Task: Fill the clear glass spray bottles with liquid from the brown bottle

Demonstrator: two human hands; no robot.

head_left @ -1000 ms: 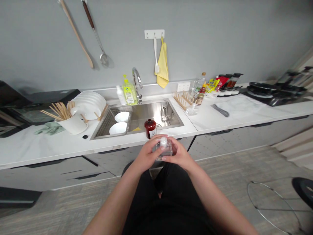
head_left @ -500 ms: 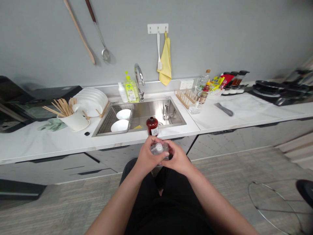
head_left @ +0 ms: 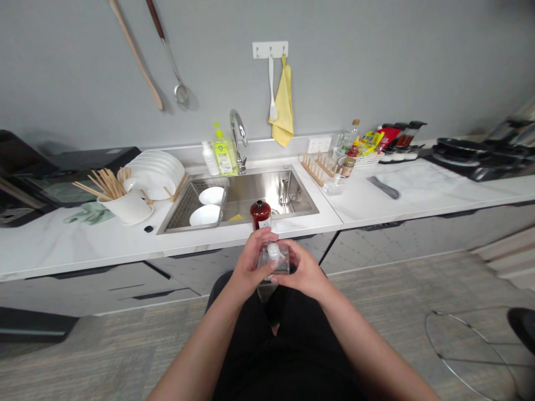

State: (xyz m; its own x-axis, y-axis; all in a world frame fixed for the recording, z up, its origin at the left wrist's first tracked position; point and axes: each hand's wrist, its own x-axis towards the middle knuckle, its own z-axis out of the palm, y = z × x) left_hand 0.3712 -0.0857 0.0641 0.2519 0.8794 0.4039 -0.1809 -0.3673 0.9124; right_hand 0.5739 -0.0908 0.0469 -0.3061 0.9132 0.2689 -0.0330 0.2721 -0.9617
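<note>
A clear, square-sided bottle with a white pump top (head_left: 273,252) is held upright between my two hands, in front of the counter edge. My left hand (head_left: 251,266) wraps its left side, the thumb lying across the front. On the right side, my right hand (head_left: 304,270) grips it with fingers and thumb. Just beyond my hands, a dark red bottle (head_left: 261,214) without a cap stands on the counter's front edge by the sink; its lower part is hidden behind my left hand.
Behind is the steel sink (head_left: 251,192) with white bowls (head_left: 204,215) in a rack. To the left are chopsticks in a white holder (head_left: 131,209) and plates (head_left: 156,170). A wooden rack (head_left: 313,170) and bottles stand right of the sink.
The pump top has turned, its nozzle now pointing to the right instead of the left. The fingers of both hands have shifted a little around the clear bottle.
</note>
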